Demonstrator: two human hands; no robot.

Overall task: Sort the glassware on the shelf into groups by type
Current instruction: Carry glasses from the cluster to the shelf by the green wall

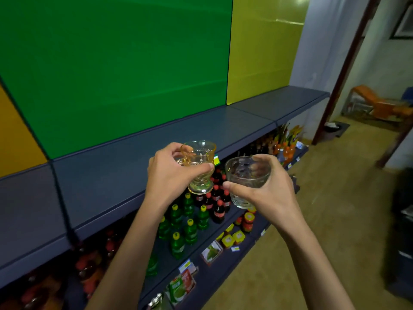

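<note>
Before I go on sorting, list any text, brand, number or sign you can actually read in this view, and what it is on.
None can be read.
Red labels on the dark cola bottles: blurred.
Labels on the green plastic bottles with yellow caps: blurred.
Shelf-edge price tags: too small.
Green and red sachets on the lower shelf: print blurred.
Yellow-lidded jars: labels unreadable.
Amber footed glass cup and clear glass tumbler: no markings visible.

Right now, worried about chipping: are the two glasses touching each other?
Apart. The head view shows shelf edge and bottles between the amber footed cup and the clear tumbler.
</note>
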